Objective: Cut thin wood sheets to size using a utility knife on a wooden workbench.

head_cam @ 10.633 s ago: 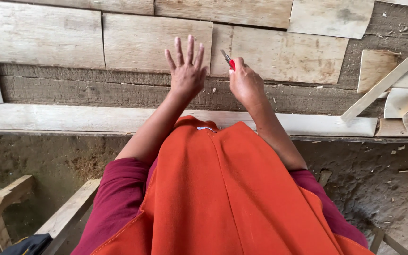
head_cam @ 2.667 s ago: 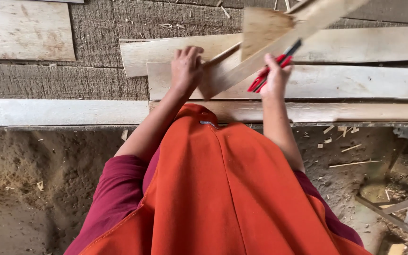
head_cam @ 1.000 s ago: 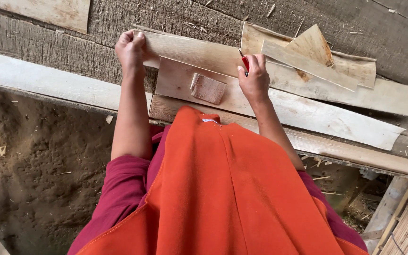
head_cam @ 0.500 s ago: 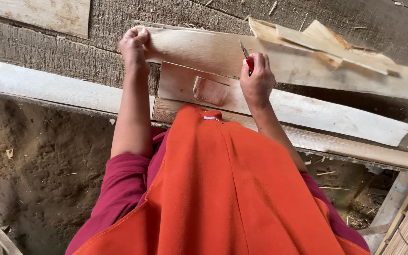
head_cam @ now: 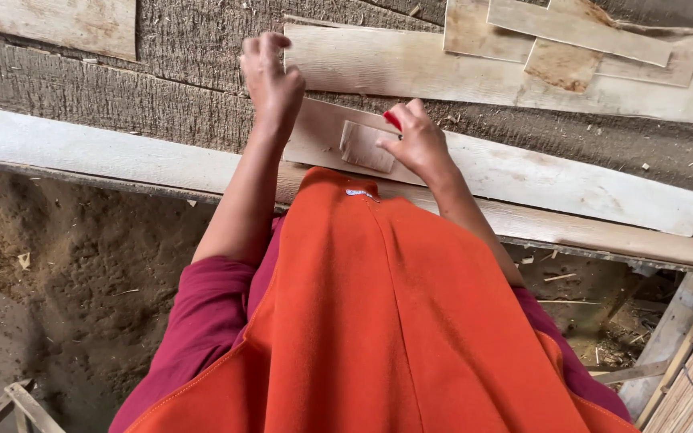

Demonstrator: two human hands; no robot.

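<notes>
Left hand (head_cam: pixel 270 80): raised over the dark bench (head_cam: pixel 122 88), fingers curled loosely inward, holding nothing that shows. It sits just left of the end of the upper plank (head_cam: pixel 443 68) and above the left end of the lower plank (head_cam: pixel 523 172); whether it touches either edge cannot be told, as the hand is blurred.

Right hand (head_cam: pixel 419 144): rests on the lower plank, fingers closed narrowly around a red tool (head_cam: pixel 393 120), of which only a small red part shows between thumb and forefinger. Just left of this hand, a small wood block (head_cam: pixel 366 147) lies flat on the lower plank, near its left end.

Edges: the lower plank runs down to the right and ends in a curved edge. The upper plank lies well apart from it, with a strip of bare bench between. Thin offcuts (head_cam: pixel 571 36) are stacked across the upper plank's right part. A long pale rail (head_cam: pixel 82 152) forms the bench's near edge.

Open room: bare bench surface lies left of the left hand. Below the rail is a dirt floor (head_cam: pixel 66 265) with scattered chips.
</notes>
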